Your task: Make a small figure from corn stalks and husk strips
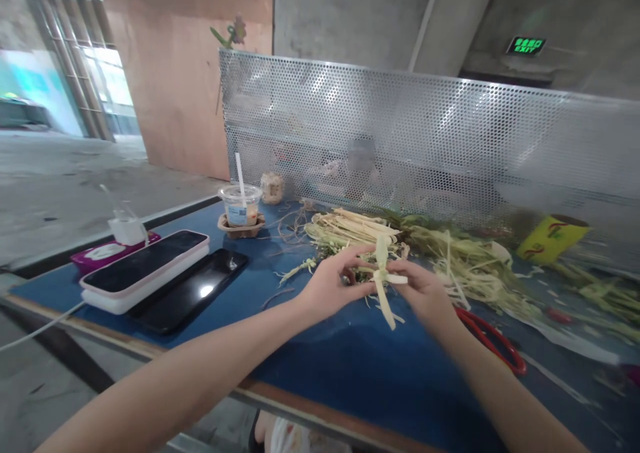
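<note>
Between my two hands is a small knotted piece of pale green leaf strips (381, 276), with flat ends sticking up, right and down. My left hand (340, 276) pinches it from the left, thumb and fingers closed near the knot. From the other side my right hand (420, 290) grips it, its fingers partly hidden behind the strips. Just behind the hands lies a bundle of pale dry strips (350, 226). A heap of loose green and yellow leaf strips (465, 266) spreads to the right.
Red-handled scissors (493, 340) lie by my right forearm. Phones (145, 260) (195, 290), a purple box (107, 256) and a drink cup with a straw (241, 206) stand left. A yellow tube (551, 240) is at right. A perforated metal screen (425, 126) closes the table's back.
</note>
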Demonstrator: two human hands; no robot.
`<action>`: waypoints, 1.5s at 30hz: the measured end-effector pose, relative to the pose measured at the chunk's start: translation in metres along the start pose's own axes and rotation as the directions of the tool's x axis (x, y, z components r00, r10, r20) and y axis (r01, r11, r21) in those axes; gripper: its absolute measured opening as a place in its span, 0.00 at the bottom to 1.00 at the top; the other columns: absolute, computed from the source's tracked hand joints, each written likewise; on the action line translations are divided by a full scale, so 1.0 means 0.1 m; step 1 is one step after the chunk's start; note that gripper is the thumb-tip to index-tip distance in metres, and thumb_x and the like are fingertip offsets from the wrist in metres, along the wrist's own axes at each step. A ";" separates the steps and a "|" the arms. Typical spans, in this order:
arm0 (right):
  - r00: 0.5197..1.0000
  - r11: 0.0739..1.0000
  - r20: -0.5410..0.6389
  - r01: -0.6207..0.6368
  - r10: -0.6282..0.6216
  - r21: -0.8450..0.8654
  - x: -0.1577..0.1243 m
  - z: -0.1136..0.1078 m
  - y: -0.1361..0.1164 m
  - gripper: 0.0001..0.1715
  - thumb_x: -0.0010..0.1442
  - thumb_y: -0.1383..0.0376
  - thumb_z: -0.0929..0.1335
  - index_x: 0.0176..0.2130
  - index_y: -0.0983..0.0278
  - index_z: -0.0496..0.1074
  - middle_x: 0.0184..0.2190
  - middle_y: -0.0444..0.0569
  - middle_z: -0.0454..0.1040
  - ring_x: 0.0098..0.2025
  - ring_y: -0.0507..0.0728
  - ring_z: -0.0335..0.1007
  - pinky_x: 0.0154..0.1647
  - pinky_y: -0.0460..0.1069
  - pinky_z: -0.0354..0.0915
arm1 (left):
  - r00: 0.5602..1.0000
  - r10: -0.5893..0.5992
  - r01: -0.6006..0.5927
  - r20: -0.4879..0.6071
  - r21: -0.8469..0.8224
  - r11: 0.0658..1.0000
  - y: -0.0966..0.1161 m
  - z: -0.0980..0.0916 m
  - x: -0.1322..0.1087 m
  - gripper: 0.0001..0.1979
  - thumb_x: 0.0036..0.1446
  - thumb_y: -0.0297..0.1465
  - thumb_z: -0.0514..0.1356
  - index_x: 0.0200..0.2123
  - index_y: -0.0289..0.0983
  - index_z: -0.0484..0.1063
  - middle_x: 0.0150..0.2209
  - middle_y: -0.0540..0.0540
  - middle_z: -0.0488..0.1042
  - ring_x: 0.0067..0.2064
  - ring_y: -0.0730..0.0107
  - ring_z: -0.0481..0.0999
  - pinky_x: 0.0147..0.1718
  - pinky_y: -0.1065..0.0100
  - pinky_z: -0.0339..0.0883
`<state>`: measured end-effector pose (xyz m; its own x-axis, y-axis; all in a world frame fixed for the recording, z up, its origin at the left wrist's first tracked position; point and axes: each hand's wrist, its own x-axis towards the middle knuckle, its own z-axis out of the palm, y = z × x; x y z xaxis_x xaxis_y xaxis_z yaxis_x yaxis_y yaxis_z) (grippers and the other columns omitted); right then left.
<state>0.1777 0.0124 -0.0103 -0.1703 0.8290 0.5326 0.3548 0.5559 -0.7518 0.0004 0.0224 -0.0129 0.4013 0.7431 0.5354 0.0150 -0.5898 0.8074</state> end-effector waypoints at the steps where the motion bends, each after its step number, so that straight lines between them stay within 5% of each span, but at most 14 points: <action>1: 1.000 1.000 -0.001 -0.007 0.007 0.008 0.00 0.00 0.02 0.07 0.49 0.63 0.66 0.32 0.62 0.72 0.31 0.48 0.75 0.33 0.56 0.71 0.35 0.50 0.67 | 0.999 0.032 -0.031 -0.013 0.042 0.999 0.00 0.00 0.00 0.24 0.47 0.32 0.62 0.49 0.39 0.63 0.39 0.44 0.74 0.38 0.67 0.72 0.29 0.71 0.63; 7: 0.997 0.997 0.044 -0.058 0.056 0.053 0.01 0.03 0.09 0.08 0.48 0.62 0.67 0.31 0.63 0.71 0.29 0.48 0.76 0.32 0.56 0.72 0.34 0.51 0.68 | 0.974 0.227 -0.207 -0.027 0.321 0.924 0.00 -0.07 0.00 0.22 0.47 0.33 0.62 0.48 0.40 0.66 0.33 0.47 0.73 0.36 0.68 0.70 0.37 0.68 0.64; 10: 0.996 0.994 0.044 -0.086 0.083 0.064 0.02 0.06 0.10 0.11 0.49 0.58 0.67 0.32 0.63 0.70 0.29 0.49 0.76 0.31 0.56 0.72 0.33 0.51 0.68 | 0.955 0.298 -0.278 0.000 0.358 0.891 0.03 -0.09 0.02 0.25 0.50 0.34 0.60 0.52 0.40 0.62 0.31 0.48 0.72 0.36 0.70 0.70 0.38 0.68 0.64; 14: 0.996 0.996 0.035 -0.083 0.082 0.044 0.03 0.06 0.06 0.12 0.49 0.58 0.67 0.32 0.64 0.70 0.31 0.49 0.75 0.34 0.57 0.72 0.38 0.52 0.67 | 0.926 0.368 -0.372 0.081 0.347 0.861 0.03 -0.10 0.04 0.18 0.50 0.33 0.60 0.46 0.39 0.69 0.37 0.45 0.73 0.40 0.68 0.70 0.42 0.67 0.63; 21: 0.993 0.999 0.116 -0.010 0.014 -0.033 0.06 0.06 0.04 0.12 0.54 0.59 0.64 0.31 0.64 0.72 0.28 0.47 0.75 0.32 0.55 0.70 0.36 0.49 0.65 | 0.943 0.334 -0.324 0.000 0.232 0.917 -0.08 -0.11 0.08 0.13 0.48 0.32 0.61 0.40 0.42 0.75 0.34 0.45 0.73 0.36 0.68 0.71 0.37 0.67 0.66; 26: 0.986 0.995 0.156 0.076 -0.066 -0.061 0.19 0.11 0.10 0.14 0.53 0.57 0.64 0.33 0.64 0.72 0.30 0.49 0.75 0.34 0.56 0.70 0.38 0.50 0.64 | 0.947 0.304 -0.284 -0.109 0.164 0.945 -0.12 -0.12 0.13 0.11 0.47 0.29 0.62 0.37 0.42 0.76 0.35 0.45 0.74 0.39 0.66 0.70 0.42 0.64 0.63; 30: 0.984 0.989 0.146 0.114 -0.100 -0.091 0.26 0.16 0.10 0.13 0.55 0.58 0.62 0.32 0.63 0.72 0.30 0.48 0.75 0.35 0.57 0.69 0.39 0.51 0.63 | 0.958 0.221 -0.212 -0.185 0.069 0.975 -0.11 -0.12 0.16 0.09 0.46 0.29 0.62 0.33 0.41 0.77 0.36 0.44 0.75 0.41 0.64 0.70 0.45 0.62 0.60; 35: 0.986 0.988 0.142 0.104 -0.088 -0.113 0.21 0.15 0.09 0.09 0.54 0.61 0.64 0.30 0.64 0.70 0.26 0.47 0.74 0.31 0.55 0.70 0.38 0.49 0.62 | 0.971 -0.057 0.010 -0.232 -0.196 0.980 -0.16 -0.02 0.17 0.09 0.47 0.35 0.61 0.30 0.37 0.78 0.34 0.43 0.77 0.39 0.63 0.72 0.43 0.63 0.62; 40: 0.989 0.993 0.133 0.073 -0.059 -0.098 0.16 0.10 0.08 0.07 0.53 0.62 0.64 0.29 0.63 0.69 0.28 0.47 0.74 0.34 0.55 0.69 0.40 0.49 0.61 | 0.928 -0.335 0.214 -0.162 -0.504 0.837 -0.20 0.08 0.19 0.14 0.44 0.39 0.63 0.31 0.35 0.77 0.33 0.43 0.77 0.36 0.66 0.73 0.35 0.68 0.63; 45: 0.988 1.000 0.154 0.014 -0.012 -0.009 0.14 0.15 0.08 0.08 0.54 0.60 0.63 0.30 0.63 0.66 0.24 0.45 0.72 0.30 0.54 0.69 0.35 0.48 0.62 | 0.885 -0.461 0.305 -0.064 -0.668 0.679 -0.12 0.05 0.21 0.15 0.36 0.36 0.67 0.28 0.33 0.76 0.27 0.45 0.76 0.29 0.71 0.72 0.27 0.71 0.61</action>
<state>0.1649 0.0296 -0.0149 -0.3138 0.8218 0.4755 0.3605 0.5664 -0.7411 0.0130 0.0438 -0.0121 0.2894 0.9499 0.1178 -0.4796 0.0374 0.8767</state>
